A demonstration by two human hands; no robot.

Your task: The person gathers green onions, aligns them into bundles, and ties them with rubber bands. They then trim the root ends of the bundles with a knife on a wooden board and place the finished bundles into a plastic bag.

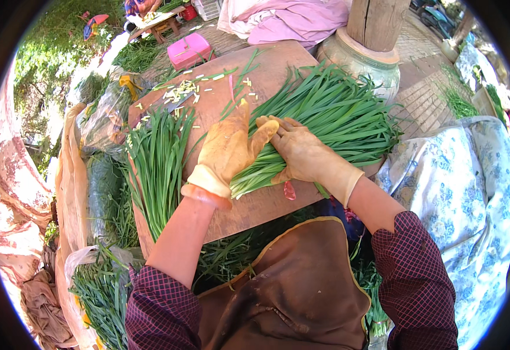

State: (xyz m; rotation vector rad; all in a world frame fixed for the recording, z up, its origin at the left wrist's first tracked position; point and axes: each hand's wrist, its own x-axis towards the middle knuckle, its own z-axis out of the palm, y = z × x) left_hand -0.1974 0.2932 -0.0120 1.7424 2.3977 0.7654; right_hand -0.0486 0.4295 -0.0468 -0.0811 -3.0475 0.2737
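Note:
A large bundle of garlic chives [336, 111] lies slantwise on a brown board [226, 219], pale stem ends toward me. My right hand [301, 149], in a yellowish rubber glove, is closed over the stems, its thumb on the near side. Against the bundle's left side is my gloved left hand [226, 146], open, with fingers spread. A thin pink strip [231, 87] shows just beyond its fingertips, and a red strip [290, 189] hangs below my right hand. Farther left lies a second chive bunch [159, 163].
Cut pale stem pieces [182, 93] are scattered around a dark flat blade [180, 102]. Beyond the board are a pink box [189, 51], a pink cloth [290, 20] and a wooden post [377, 23] on a stone base. Blue-flowered cloth [453, 192] covers something at right; bagged greens [100, 286] sit at left.

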